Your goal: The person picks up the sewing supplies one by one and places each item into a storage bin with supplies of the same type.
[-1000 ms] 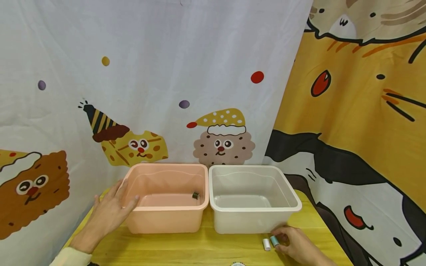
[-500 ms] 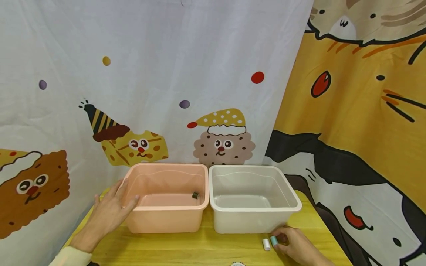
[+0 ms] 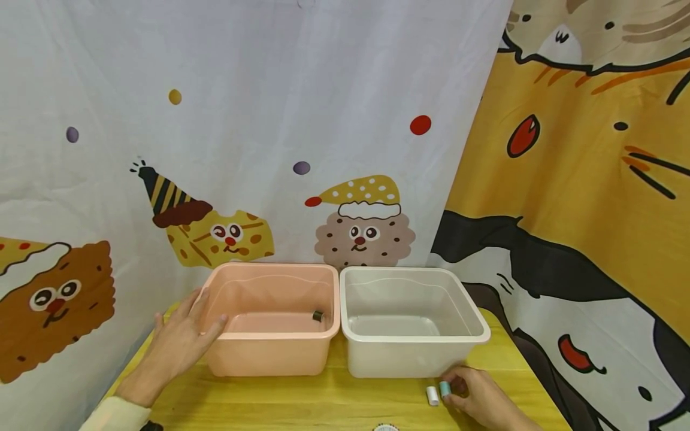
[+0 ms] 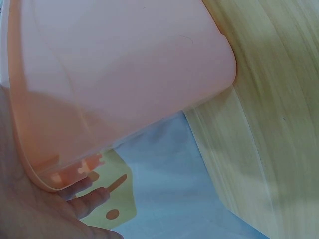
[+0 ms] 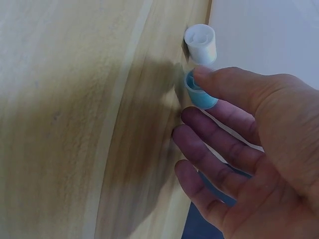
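Note:
My right hand (image 3: pixel 477 395) pinches a teal thread spool (image 5: pixel 202 94) between thumb and forefinger, the thumb on the spool's end; the other fingers are loosely spread. Right beside it, a white thread spool (image 5: pixel 201 44) stands on the wooden table (image 3: pixel 302 404), in front of the white bin (image 3: pixel 406 359). My left hand (image 3: pixel 178 338) lies spread against the left rim of the pink bin (image 3: pixel 266 358), its fingers extended along the outside in the left wrist view. Inside the pink bin, near its right wall, lies a dark green spool (image 3: pixel 318 315).
Both bins stand side by side against a white printed cloth (image 3: pixel 248 120). A yellow printed cloth (image 3: pixel 571 179) hangs on the right. At the bottom edge, a round white item (image 3: pixel 386 427) with a dotted rim is partly cut off.
The teal spool has turned slightly more upright in my right fingers. My left hand keeps its place on the pink bin, and the head view has shifted a little.

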Demonstrator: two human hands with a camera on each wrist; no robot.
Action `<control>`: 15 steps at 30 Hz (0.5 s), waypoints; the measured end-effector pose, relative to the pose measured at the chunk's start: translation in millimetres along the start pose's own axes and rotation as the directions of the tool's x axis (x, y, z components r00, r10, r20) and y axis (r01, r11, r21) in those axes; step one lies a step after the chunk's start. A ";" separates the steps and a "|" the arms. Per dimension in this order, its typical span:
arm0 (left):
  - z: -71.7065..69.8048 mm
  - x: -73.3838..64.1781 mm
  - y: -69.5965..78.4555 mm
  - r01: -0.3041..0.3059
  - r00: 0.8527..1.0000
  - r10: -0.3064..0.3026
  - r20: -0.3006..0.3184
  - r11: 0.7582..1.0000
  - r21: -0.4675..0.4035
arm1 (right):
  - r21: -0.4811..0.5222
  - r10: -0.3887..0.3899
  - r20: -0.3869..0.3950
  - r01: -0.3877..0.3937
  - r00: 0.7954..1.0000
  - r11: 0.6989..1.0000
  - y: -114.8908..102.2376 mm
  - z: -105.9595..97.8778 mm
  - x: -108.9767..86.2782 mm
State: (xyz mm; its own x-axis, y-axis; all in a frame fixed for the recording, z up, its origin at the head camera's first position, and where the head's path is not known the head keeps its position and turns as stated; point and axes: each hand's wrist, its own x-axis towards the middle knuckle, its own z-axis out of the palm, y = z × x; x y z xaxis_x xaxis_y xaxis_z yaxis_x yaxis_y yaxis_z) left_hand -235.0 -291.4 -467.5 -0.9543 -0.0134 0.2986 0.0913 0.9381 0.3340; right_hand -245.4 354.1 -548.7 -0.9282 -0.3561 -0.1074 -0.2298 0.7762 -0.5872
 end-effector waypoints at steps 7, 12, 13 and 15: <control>-0.3 0.8 0.7 0.000 1.000 0.000 0.001 1.000 -0.016 | 0.011 0.012 -0.016 -0.012 1.000 1.000 -2.5 -1.1 -1.9; -0.9 0.7 1.4 0.000 1.000 0.000 0.004 1.000 -0.023 | -0.008 -0.014 -0.037 0.014 0.999 1.000 -2.8 -0.6 -4.2; -0.9 0.5 1.4 0.000 1.000 0.000 0.005 1.000 -0.023 | -0.008 -0.024 -0.041 0.023 0.999 1.000 -3.0 -0.7 -4.6; -0.8 0.1 1.0 0.001 1.000 -0.001 0.005 1.000 -0.022 | -0.008 -0.039 -0.048 0.039 0.998 0.999 -3.7 -1.0 -5.3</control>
State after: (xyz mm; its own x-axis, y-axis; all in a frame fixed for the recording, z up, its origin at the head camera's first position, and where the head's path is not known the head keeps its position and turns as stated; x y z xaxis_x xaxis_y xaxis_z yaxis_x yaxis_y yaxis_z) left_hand -234.7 -290.7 -466.5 -0.9558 -0.0123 0.2937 0.0967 0.9302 0.3540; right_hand -240.0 353.6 -545.2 -0.9314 -0.3610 -0.0459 -0.2681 0.7660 -0.5843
